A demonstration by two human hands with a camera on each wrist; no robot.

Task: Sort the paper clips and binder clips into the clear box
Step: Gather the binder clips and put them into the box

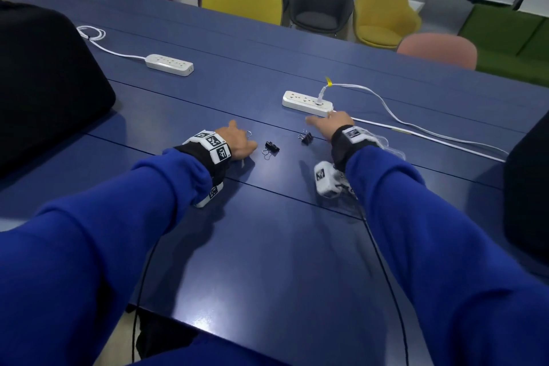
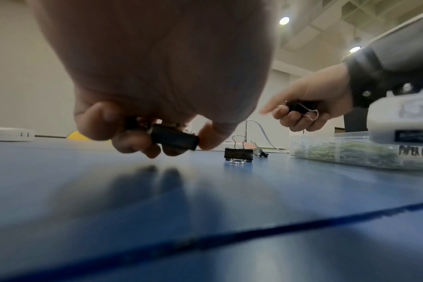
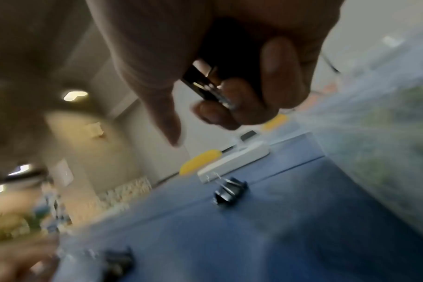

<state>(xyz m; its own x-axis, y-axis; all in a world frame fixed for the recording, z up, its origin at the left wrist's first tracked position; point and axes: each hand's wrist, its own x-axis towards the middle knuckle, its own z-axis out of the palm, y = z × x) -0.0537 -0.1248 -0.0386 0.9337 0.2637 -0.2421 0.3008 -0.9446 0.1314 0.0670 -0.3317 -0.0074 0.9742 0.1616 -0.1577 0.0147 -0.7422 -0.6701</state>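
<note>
the left hand (image 1: 237, 142) sits low over the blue surface (image 1: 267, 246), its fingers (image 2: 133, 142) curled round a black binder clip (image 2: 174, 140) pinched between thumb and fingertips just above the tabletop. the right hand (image 1: 332, 125) hangs a little higher, to the right, with its index finger stretched out while the other fingers (image 2: 295, 118) grip a second black binder clip (image 2: 299, 107) against the palm, a wire handle sticking out. two more binder clips lie loose on the surface between the hands: one (image 1: 271, 148) just beside the left hand, the other (image 1: 306, 137) nearer the right hand. the clear box (image 2: 345, 152), seen from the left wrist view, rests on the surface under the right wrist, holding a heap of paper clips (image 2: 326, 150) in a compartment with a handwritten label on its side. a white power strip (image 1: 307, 103) lies just beyond the right hand, a cable plugged into it.
</note>
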